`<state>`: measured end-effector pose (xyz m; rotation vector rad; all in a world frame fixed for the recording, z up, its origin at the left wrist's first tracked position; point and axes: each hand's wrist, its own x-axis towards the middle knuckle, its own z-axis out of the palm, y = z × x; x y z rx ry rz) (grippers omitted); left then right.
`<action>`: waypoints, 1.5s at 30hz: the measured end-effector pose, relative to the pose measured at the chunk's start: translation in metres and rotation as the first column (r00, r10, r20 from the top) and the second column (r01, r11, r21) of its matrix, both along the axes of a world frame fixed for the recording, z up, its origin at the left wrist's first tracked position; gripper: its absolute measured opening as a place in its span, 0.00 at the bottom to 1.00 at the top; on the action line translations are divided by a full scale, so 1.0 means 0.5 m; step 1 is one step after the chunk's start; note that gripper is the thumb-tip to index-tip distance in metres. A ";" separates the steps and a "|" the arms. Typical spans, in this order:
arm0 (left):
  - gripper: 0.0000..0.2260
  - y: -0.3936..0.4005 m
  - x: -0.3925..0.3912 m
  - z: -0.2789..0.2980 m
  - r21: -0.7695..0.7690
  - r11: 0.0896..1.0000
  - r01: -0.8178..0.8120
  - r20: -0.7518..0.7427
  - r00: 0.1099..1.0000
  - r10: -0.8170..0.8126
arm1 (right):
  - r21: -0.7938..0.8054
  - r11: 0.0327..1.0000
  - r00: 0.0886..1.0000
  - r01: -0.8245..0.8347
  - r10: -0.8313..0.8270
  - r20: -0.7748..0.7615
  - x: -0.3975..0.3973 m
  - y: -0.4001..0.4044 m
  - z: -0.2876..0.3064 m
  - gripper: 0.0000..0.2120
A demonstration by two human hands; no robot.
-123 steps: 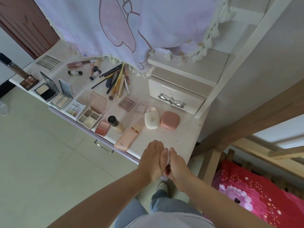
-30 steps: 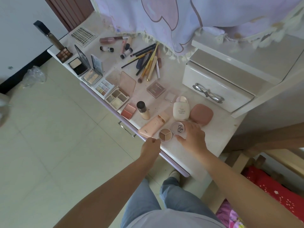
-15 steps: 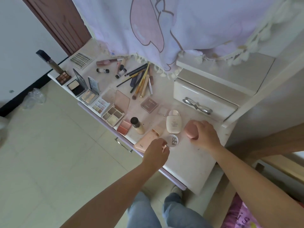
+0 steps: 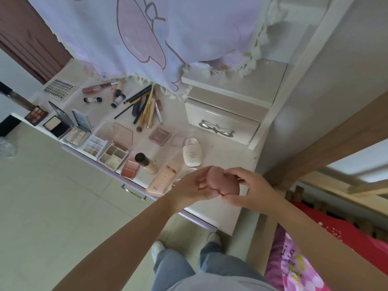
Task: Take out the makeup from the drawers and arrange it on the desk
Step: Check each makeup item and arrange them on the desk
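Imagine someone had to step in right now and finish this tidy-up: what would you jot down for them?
Left hand and right hand: both grip the pink compact, lifted above the desk near its front edge.
Done: palettes, brushes, bottles and tubes already lie in rows on the desk.
Drawer: shut.
Left: set the compact down among the others, by the white bottle.

Bare desk right of the hands; palettes, brushes and drawer box crowding elsewhere.

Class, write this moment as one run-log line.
left hand: gripping pink compact | right hand: gripping same compact | compact: lifted above desk | drawer: closed
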<state>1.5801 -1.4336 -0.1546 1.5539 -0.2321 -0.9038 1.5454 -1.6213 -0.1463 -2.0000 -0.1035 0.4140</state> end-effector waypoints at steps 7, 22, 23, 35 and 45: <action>0.37 0.004 0.016 0.038 -0.075 0.997 -0.027 0.039 0.999 0.030 | 0.070 0.996 0.995 0.061 -0.066 0.071 -0.016 0.012 0.029 0.24; 0.32 0.056 -0.030 -0.027 -0.123 0.983 -0.138 -0.109 0.986 0.125 | 0.223 0.975 0.980 0.012 0.033 -0.197 0.007 0.030 -0.054 0.15; 0.31 0.060 -0.031 -0.036 -0.113 0.982 -0.149 -0.121 0.983 0.135 | 0.283 0.958 0.969 0.043 0.029 -0.245 0.013 0.027 -0.063 0.12; 0.25 0.081 -0.097 -0.141 0.239 0.898 -0.369 -0.224 0.879 0.420 | 0.012 0.980 0.924 0.198 -0.183 -0.336 0.054 0.050 -0.136 0.12; 0.16 0.056 -0.085 -0.162 0.506 0.784 -0.360 0.013 0.912 0.411 | -0.026 0.983 0.933 0.184 -0.183 -0.309 0.065 0.058 -0.123 0.15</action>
